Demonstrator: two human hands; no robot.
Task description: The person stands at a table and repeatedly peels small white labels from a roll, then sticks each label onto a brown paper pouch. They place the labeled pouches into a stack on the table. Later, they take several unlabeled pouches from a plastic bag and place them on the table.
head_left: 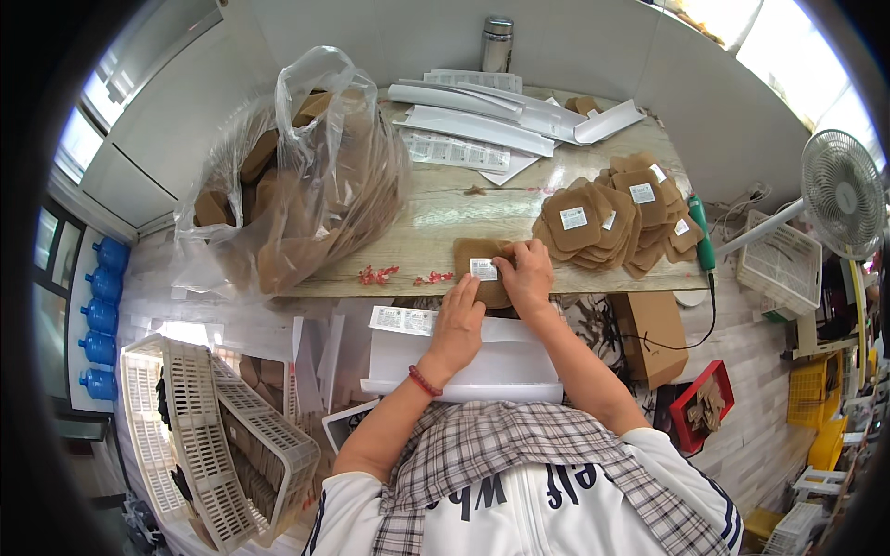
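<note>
A brown rounded-square pad (468, 252) lies at the front edge of the wooden table, with a white printed label (483, 269) on its upper face. The fingers of my left hand (456, 324) stretch out over the pad's lower left, their tips at the label's lower edge. My right hand (526, 280) is curled at the pad's right side, gripping it there with the thumb by the label's right edge. A long white label sheet (404, 320) on backing paper spreads across my lap below the hands. Another brown pad seems to lie underneath; my hands partly hide it.
Labelled brown pads (607, 222) are heaped at right, beside a green corded tool (702, 236). A clear plastic bag (343, 176) of pads stands at left. White label sheets (477, 125) and a metal flask (497, 44) are behind. A fan (842, 190) stands right, white crates (199, 417) lower left.
</note>
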